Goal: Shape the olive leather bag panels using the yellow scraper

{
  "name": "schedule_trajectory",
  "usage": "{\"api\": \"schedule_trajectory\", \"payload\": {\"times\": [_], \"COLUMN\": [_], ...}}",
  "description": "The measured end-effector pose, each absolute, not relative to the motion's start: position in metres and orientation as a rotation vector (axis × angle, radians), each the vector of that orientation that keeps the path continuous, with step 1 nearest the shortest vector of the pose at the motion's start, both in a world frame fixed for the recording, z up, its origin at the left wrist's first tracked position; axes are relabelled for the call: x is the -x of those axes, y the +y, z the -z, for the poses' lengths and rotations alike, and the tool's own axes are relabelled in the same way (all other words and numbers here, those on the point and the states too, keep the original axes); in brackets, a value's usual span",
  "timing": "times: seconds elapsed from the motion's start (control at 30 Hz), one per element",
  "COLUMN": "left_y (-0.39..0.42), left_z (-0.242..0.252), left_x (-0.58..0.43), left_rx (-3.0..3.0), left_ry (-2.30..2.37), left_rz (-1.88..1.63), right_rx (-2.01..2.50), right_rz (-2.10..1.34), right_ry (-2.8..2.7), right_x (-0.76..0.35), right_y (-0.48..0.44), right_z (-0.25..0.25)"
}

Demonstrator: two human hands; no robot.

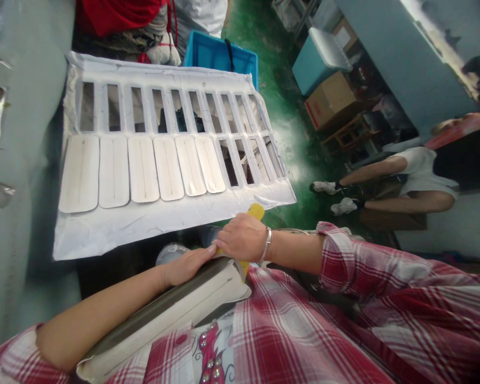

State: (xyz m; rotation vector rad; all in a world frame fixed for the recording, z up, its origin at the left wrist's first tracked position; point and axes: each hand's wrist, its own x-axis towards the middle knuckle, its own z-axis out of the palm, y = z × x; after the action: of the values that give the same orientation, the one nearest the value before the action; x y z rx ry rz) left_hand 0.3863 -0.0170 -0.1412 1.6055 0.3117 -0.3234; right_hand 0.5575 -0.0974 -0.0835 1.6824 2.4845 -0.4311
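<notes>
Low against my body lies a long white piece [172, 320] with rounded corners and a line along its middle, with a dark grey edge or backing behind it. My left hand [186, 265] lies over its far edge, gripping there, with most fingers hidden. My right hand [242, 237] is closed around a yellow strip-like thing [256, 211] that sticks out above and below the fist; its kind is unclear. The two hands touch at the fingertips, by the end of the white piece. Beyond them is a white cloth-covered frame [144, 226] with two rows of rectangular openings. Several white rounded pads [144, 169] cover the left openings of the nearer row.
A blue plastic crate [208, 50] stands behind the frame, beside red cloth [116, 16] and sacks. On the right are a cardboard box [332, 101], a light blue bin [314, 61] and a seated person's legs [408, 202]. The floor [272, 106] is green.
</notes>
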Motion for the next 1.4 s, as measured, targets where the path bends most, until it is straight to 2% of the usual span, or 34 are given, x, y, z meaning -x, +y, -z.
{"api": "schedule_trajectory", "payload": {"times": [0.5, 0.8, 1.0, 1.07, 1.23, 1.4], "left_y": [-0.017, -0.006, 0.004, 0.007, -0.008, -0.026], "left_z": [0.125, 0.125, 0.094, 0.083, 0.077, 0.078], "left_x": [-0.391, -0.382, -0.379, -0.375, -0.381, -0.406], "left_rx": [-1.537, -1.554, -1.827, -1.894, -1.985, -2.061], "left_ry": [0.136, 0.065, 0.2, 0.258, 0.366, 0.36], "left_rz": [0.412, 0.45, 0.611, 0.675, 0.614, 0.61], "right_rx": [-1.753, -1.821, -1.781, -1.901, -2.648, -2.7], "right_rz": [0.433, 0.549, 0.569, 0.601, 1.013, 1.373], "right_ry": [2.519, 2.437, 2.318, 2.249, 1.745, 1.628], "right_x": [-0.554, -0.538, -0.544, -0.56, -0.601, -0.602], "right_y": [-0.109, -0.11, -0.1, -0.105, -0.147, -0.194], "right_z": [0.09, 0.092, 0.071, 0.061, 0.057, 0.075]}}
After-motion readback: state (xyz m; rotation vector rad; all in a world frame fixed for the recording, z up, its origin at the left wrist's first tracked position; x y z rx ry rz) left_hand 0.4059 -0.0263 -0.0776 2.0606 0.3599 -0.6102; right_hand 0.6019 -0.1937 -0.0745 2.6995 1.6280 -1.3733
